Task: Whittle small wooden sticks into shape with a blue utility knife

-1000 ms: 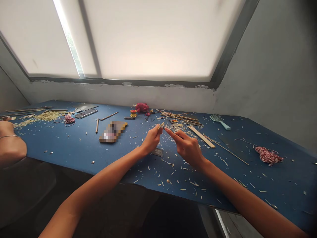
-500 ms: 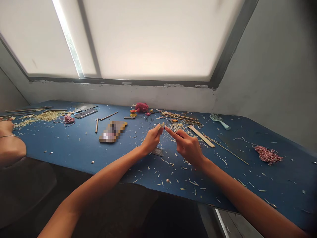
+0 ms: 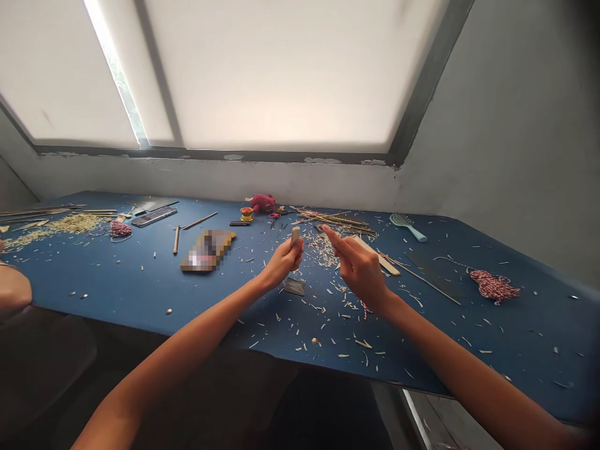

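Moved apart since the earlier frame, the right hand (image 3: 360, 265), folded round a thin dark tool (image 3: 319, 229), and the left hand (image 3: 284, 259), gripping a short pale flat wooden piece (image 3: 295, 235) at the frame's centre, could risk a cut finger if the tool slips under hard pressing.

The hands (image 3: 283, 259) have parted, the stick (image 3: 295, 235) seemingly tilted upright.

With twelve at the window blind (image 3: 281, 75), the blue tabletop (image 3: 122, 275) carries a crimson toy (image 3: 262, 203) around eleven, a small gold pot (image 3: 246, 215) just beside it. A phone (image 3: 154, 217) lies flat toward ten; nearer the centre, a pixelated, yellow-edged item (image 3: 209, 252). At two lies a pale-green hairbrush (image 3: 415, 233).
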Demonstrator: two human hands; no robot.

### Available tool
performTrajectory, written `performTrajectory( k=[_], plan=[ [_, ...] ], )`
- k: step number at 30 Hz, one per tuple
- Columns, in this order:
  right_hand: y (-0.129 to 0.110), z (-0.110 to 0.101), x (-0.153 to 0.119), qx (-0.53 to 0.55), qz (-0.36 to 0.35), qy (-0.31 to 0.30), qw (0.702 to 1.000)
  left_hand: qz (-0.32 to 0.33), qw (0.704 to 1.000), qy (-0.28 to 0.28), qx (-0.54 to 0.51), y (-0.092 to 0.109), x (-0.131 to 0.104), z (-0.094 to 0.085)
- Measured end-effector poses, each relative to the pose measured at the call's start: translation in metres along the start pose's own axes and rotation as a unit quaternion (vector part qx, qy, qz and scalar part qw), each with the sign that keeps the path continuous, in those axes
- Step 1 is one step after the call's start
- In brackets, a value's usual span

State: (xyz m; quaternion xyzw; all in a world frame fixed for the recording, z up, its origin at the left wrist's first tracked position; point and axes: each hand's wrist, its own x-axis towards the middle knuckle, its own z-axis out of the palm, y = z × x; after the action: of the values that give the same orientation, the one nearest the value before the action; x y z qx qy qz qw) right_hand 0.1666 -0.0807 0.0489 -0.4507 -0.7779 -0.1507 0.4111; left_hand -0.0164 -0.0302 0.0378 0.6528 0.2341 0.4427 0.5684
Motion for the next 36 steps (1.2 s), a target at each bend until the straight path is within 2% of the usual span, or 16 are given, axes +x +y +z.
performTrajectory(
  k=[3, 6, 10, 14, 19, 24, 28, 36],
  plan=[
    [-0.006, 0.0, -0.002, -0.001, -0.007, -0.009, 1.0, -0.051, 0.995, -0.067, -0.061, 0.004, 0.0, 0.001],
    [0.001, -0.003, -0.002, -0.008, 0.016, -0.009, 1.0, -0.086, 0.99, -0.097, -0.058, 0.008, -0.002, 0.002],
    [0.012, -0.007, 0.0, 0.002, 0.037, -0.005, 0.999, -0.104, 0.992, -0.077, -0.007, 0.009, -0.004, -0.002],
    [0.017, -0.007, 0.0, 0.009, 0.025, -0.035, 0.999, -0.094, 0.992, -0.065, 0.054, 0.008, -0.003, -0.006],
    [0.014, -0.002, -0.004, 0.048, 0.021, -0.057, 0.997, -0.064, 0.996, -0.063, -0.008, 0.012, -0.001, -0.006],
    [0.008, 0.0, -0.005, 0.095, 0.011, -0.052, 0.994, -0.09, 0.991, -0.066, -0.068, 0.016, -0.003, -0.005],
    [0.007, -0.001, -0.006, 0.103, 0.001, -0.042, 0.994, -0.098, 0.99, -0.065, -0.074, 0.016, -0.003, -0.005],
    [0.007, 0.0, -0.007, 0.09, -0.007, -0.062, 0.994, -0.082, 0.99, -0.088, -0.076, 0.016, -0.003, -0.006]
  ],
)
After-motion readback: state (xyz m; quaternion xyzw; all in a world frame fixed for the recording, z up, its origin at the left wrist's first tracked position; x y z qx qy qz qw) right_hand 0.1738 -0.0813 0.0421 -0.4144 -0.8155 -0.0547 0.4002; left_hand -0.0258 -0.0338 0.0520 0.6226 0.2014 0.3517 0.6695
